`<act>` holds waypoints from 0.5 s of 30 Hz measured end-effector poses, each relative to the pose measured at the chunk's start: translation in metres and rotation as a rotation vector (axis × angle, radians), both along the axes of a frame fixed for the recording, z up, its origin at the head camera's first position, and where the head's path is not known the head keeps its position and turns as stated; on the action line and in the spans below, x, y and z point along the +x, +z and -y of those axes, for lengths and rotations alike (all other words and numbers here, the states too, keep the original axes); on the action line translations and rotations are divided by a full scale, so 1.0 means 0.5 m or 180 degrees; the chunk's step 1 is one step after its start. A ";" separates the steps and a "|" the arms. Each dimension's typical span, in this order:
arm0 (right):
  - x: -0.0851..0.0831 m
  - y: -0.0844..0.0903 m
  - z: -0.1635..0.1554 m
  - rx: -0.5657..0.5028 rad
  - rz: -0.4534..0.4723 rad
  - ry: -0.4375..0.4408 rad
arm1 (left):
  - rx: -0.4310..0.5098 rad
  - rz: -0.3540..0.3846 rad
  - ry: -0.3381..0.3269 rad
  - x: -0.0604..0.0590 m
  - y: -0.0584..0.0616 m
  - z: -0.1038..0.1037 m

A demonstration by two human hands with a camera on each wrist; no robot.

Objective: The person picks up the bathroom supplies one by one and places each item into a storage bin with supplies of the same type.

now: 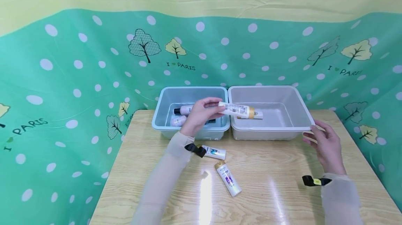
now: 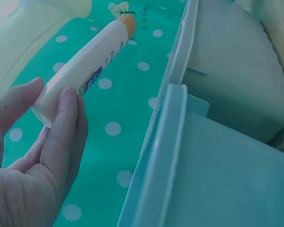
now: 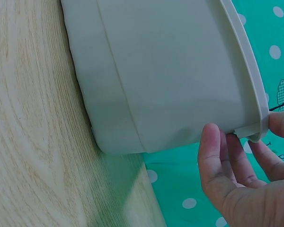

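My left hand [image 1: 203, 113] pinches a white bottle with a gold cap [image 1: 237, 110] by its base, thumb on one side and fingers on the other. In the left wrist view the bottle [image 2: 87, 66] slants up with its cap away from the palm. It hangs over the left part of the grey bin [image 1: 282, 113], above another white bottle [image 1: 259, 115] lying inside, partly hidden. My right hand [image 1: 326, 144] grips the grey bin's front right corner. In the right wrist view the thumb lies on the rim [image 3: 261, 109] and the fingers are under it.
A blue bin [image 1: 163, 106] stands left of the grey one, holding several bottles, among them a lilac bottle with a black cap [image 1: 185, 110]. In front on the wooden table lie a white bottle [image 1: 216, 152] and a gold-capped white bottle [image 1: 229, 179]. A dotted green cloth hangs behind.
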State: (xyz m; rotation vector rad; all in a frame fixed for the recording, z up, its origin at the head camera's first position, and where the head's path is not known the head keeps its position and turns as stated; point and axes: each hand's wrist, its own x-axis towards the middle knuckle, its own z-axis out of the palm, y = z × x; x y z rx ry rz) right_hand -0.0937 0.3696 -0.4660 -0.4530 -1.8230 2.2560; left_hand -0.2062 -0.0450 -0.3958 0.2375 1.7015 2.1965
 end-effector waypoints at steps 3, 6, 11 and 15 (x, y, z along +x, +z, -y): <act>0.000 0.001 -0.001 -0.0002 -0.0003 0.0006 | 0.0022 0.0037 -0.0008 -0.022 0.009 -0.024; -0.001 0.000 -0.001 0.0001 -0.0016 0.0008 | 0.0022 0.0066 -0.0022 -0.043 0.017 -0.050; -0.002 -0.001 -0.001 -0.0015 -0.0035 0.0002 | 0.0043 0.0153 -0.0073 -0.078 0.034 -0.101; -0.001 0.001 -0.002 -0.0043 -0.0051 0.0018 | 0.0080 0.0246 -0.0093 -0.108 0.043 -0.148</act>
